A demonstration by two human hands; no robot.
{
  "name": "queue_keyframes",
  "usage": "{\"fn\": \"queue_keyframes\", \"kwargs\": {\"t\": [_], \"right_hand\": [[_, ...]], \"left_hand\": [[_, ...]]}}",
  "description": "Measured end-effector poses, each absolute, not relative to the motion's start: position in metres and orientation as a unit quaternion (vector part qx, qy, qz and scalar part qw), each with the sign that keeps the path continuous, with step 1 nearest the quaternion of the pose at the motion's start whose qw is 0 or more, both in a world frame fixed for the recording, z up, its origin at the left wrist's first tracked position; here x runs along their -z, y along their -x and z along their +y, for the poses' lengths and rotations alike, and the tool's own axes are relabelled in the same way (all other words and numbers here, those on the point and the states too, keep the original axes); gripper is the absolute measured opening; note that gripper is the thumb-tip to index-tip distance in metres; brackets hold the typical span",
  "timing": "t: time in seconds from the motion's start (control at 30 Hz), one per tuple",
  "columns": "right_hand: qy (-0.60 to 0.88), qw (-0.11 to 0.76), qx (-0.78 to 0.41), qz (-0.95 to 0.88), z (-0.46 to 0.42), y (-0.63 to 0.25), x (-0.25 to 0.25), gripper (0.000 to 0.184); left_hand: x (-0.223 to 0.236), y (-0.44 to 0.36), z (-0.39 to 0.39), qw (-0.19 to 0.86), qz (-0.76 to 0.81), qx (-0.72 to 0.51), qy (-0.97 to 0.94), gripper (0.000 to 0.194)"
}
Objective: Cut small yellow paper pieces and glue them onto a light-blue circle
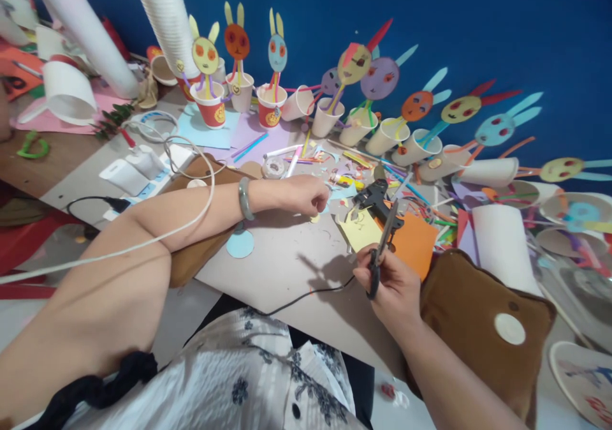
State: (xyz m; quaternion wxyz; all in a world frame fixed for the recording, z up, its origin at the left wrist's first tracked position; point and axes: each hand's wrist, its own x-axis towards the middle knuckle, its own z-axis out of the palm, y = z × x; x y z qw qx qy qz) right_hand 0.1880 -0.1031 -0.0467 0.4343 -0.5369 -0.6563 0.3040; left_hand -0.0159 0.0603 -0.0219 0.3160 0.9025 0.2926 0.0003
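My right hand (pixel 394 286) is closed around the handles of a pair of scissors (pixel 386 238), whose blades point up and away from me. Just beyond them lie a black glue gun (pixel 375 200), a yellow paper sheet (pixel 361 229) with drawn lines and an orange paper sheet (pixel 417 242). Over the middle of the table hangs my left hand (pixel 308 194), its fingers curled together and pointing down. A small pale yellow piece (pixel 314 218) shows right below those fingers; whether they grip anything is hidden. Closer to me, a light blue paper circle (pixel 240 244) rests on the tabletop.
Paper cups with rabbit-faced figures (pixel 276 53) line the blue wall. Scraps and pipe cleaners (pixel 349 159) litter the table's middle. A white cable (pixel 191 219) crosses above my left arm. Brown cushions (pixel 478 328) sit at both sides. A power strip (pixel 176 159) is at left.
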Motion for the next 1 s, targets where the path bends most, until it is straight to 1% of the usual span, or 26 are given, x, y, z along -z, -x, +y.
{"fn": "queue_keyframes", "kwargs": {"t": [0.13,0.2,0.37,0.63,0.87,1.0], "right_hand": [[0.540,0.425,-0.310,-0.657,-0.104,-0.186,0.045,0.028],[0.542,0.425,-0.308,-0.656,-0.104,-0.186,0.045,0.029],[0.538,0.431,-0.301,-0.659,-0.103,-0.185,0.045,0.029],[0.524,0.440,-0.309,-0.661,-0.102,-0.186,0.047,0.027],[0.524,0.445,-0.309,-0.658,-0.102,-0.186,0.048,0.026],[0.524,0.447,-0.304,-0.658,-0.102,-0.186,0.048,0.023]], "left_hand": [[0.025,0.014,0.052,0.254,0.301,-0.003,-0.919,0.026],[0.026,0.013,0.050,0.239,0.306,-0.002,-0.922,0.025],[0.027,0.013,0.049,0.251,0.298,-0.003,-0.921,0.024],[0.034,0.012,0.052,0.257,0.294,-0.019,-0.920,0.015],[0.035,0.012,0.053,0.245,0.287,-0.011,-0.926,0.021],[0.026,0.014,0.056,0.289,0.266,-0.010,-0.920,0.017]]}}
